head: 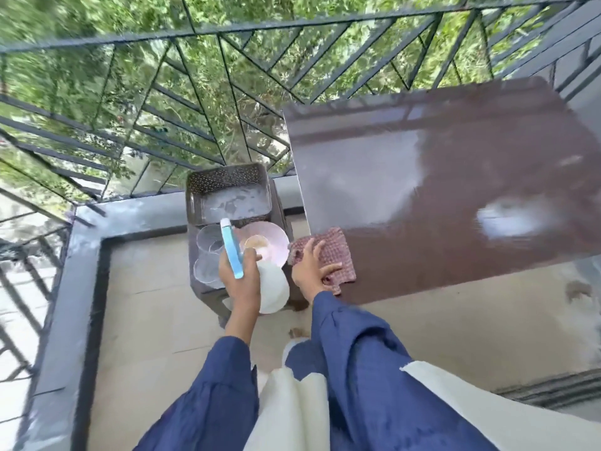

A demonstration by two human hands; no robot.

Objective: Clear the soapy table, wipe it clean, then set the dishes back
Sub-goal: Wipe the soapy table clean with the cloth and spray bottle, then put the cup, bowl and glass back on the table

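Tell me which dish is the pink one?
The wide plate nearest the table. The glasses to its left are clear, and the small bowl lying in it is tan.

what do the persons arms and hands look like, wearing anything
Both arms wear loose dark blue sleeves, gathered at cuffs that end short of the wrists. The left hand and right hand are bare, no gloves. A cream garment hangs between the arms.
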